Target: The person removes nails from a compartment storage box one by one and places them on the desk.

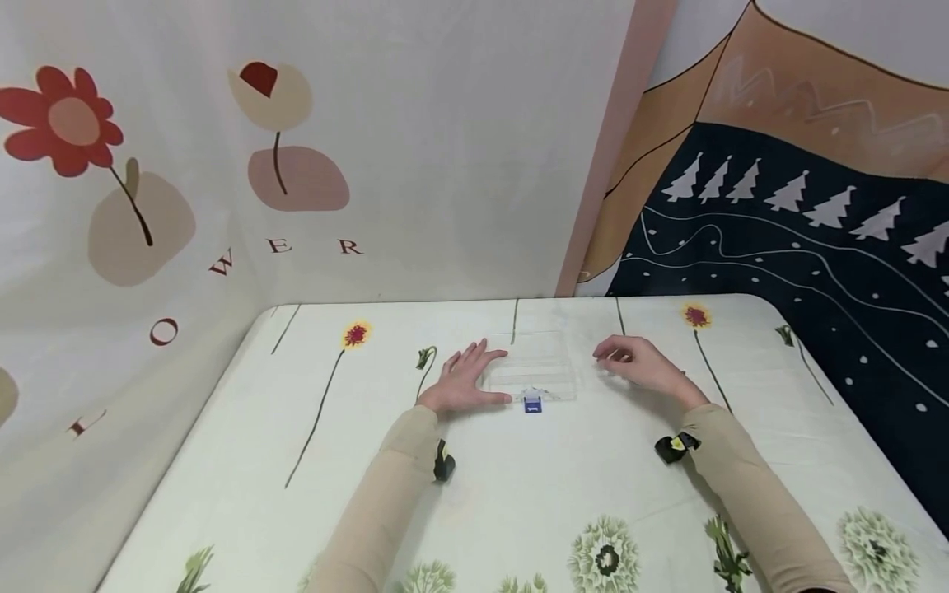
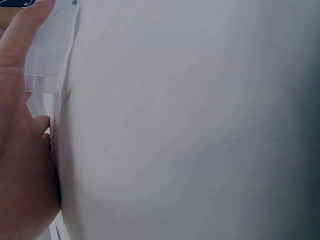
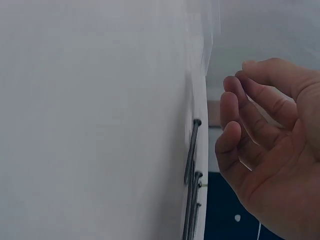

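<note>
A flat, clear plastic box (image 1: pixel 530 366) with compartments lies on the white cloth, a blue label (image 1: pixel 532 404) at its near edge. My left hand (image 1: pixel 467 383) rests at the box's left side with thumb and fingers spread, the thumb along the near edge. In the left wrist view, the clear plastic (image 2: pixel 52 45) shows beyond the thumb. To the right of the box, my right hand (image 1: pixel 641 362) hovers with loosely curled fingers; nothing shows between the fingertips. Near it, in the right wrist view, lie several thin dark nail-like rods (image 3: pixel 191 155) with flat heads.
A white flower-printed cloth covers the table (image 1: pixel 519 478). Behind it hangs a pale printed curtain (image 1: pixel 445 148), and a dark blue cloth with white trees (image 1: pixel 741 222) hangs at the right. Each wrist carries a small black camera.
</note>
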`<state>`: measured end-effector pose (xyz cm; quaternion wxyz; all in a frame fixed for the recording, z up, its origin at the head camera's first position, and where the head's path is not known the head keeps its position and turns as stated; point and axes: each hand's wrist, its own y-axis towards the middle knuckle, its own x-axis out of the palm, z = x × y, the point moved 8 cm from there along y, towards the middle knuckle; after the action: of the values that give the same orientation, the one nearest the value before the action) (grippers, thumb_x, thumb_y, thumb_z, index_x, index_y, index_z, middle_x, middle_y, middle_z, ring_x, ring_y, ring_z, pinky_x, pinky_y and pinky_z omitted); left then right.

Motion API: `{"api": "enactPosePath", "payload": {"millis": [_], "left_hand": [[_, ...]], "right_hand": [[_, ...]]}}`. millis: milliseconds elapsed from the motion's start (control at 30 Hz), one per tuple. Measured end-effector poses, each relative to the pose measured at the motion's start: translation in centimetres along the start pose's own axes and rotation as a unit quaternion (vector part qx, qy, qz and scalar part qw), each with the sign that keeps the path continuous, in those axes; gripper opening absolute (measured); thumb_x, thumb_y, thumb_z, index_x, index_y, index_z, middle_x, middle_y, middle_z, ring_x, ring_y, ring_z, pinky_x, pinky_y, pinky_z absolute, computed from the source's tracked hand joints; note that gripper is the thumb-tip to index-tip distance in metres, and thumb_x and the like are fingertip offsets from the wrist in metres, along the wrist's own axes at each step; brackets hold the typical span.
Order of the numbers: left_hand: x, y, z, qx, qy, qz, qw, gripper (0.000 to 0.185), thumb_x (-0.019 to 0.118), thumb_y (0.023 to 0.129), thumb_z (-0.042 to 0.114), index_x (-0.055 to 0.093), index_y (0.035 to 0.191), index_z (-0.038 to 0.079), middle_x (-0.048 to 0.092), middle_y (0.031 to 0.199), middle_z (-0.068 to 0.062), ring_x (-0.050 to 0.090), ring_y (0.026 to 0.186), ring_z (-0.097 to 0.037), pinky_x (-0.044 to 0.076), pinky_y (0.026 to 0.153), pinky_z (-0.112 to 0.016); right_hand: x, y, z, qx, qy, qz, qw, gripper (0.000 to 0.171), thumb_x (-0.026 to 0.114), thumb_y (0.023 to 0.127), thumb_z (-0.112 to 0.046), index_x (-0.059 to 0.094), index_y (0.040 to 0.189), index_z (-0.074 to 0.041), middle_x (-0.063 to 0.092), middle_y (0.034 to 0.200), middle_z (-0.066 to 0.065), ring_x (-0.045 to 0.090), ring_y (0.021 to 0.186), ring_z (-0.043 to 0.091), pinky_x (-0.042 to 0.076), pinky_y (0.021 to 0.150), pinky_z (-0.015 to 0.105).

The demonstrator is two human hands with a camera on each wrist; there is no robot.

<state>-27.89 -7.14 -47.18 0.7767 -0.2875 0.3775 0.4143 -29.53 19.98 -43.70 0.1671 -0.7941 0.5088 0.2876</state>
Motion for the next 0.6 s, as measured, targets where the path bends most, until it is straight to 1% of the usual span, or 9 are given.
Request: {"api": "enactPosePath", "payload": {"millis": [167, 267, 467, 600], "left_hand": [[-0.1, -0.1, 0.1, 0.000, -0.003, -0.002, 1.0000, 0.085, 0.068, 0.082, 0.054, 0.031, 0.151, 0.024, 0.003, 0.161, -0.013, 0.001, 0.146, -0.028, -0.001, 0.114, -0.049], [0.0, 0.0, -0.1, -0.001, -0.002, -0.003, 1.0000, 0.085, 0.068, 0.082, 0.055, 0.031, 0.152, 0.024, 0.003, 0.161, -0.013, 0.001, 0.146, -0.028, -0.001, 0.114, -0.049], [0.0, 0.0, 0.0, 0.003, -0.007, -0.003, 1.0000, 0.086, 0.068, 0.081, 0.055, 0.031, 0.152, 0.024, 0.003, 0.161, -0.012, 0.001, 0.146, -0.029, -0.001, 0.114, -0.049], [0.0, -0.1, 0.0, 0.002, -0.008, -0.001, 1.0000, 0.086, 0.068, 0.081, 0.056, 0.031, 0.151, 0.024, 0.003, 0.161, -0.012, 0.001, 0.146, -0.029, -0.001, 0.114, -0.050]], "right_hand": [[1.2, 0.6, -1.2, -0.025, -0.007, -0.006, 1.000, 0.016, 0.064, 0.093, -0.009, 0.068, 0.106, -0.002, 0.066, 0.103, 0.008, 0.058, 0.088, 0.021, 0.049, 0.074, 0.035], [1.9, 0.8, -1.9, -0.039, -0.010, -0.012, 0.999, 0.015, 0.063, 0.093, -0.007, 0.068, 0.106, -0.002, 0.066, 0.103, 0.007, 0.057, 0.091, 0.021, 0.048, 0.079, 0.038], [3.3, 0.8, -3.1, -0.051, -0.007, -0.015, 0.999, 0.015, 0.063, 0.093, -0.008, 0.069, 0.106, -0.005, 0.066, 0.104, 0.004, 0.056, 0.092, 0.020, 0.047, 0.081, 0.039], [4.0, 0.7, -3.8, -0.056, -0.008, -0.021, 0.998, 0.014, 0.064, 0.092, -0.010, 0.070, 0.105, -0.008, 0.063, 0.111, 0.006, 0.055, 0.101, 0.023, 0.047, 0.083, 0.040]]}}
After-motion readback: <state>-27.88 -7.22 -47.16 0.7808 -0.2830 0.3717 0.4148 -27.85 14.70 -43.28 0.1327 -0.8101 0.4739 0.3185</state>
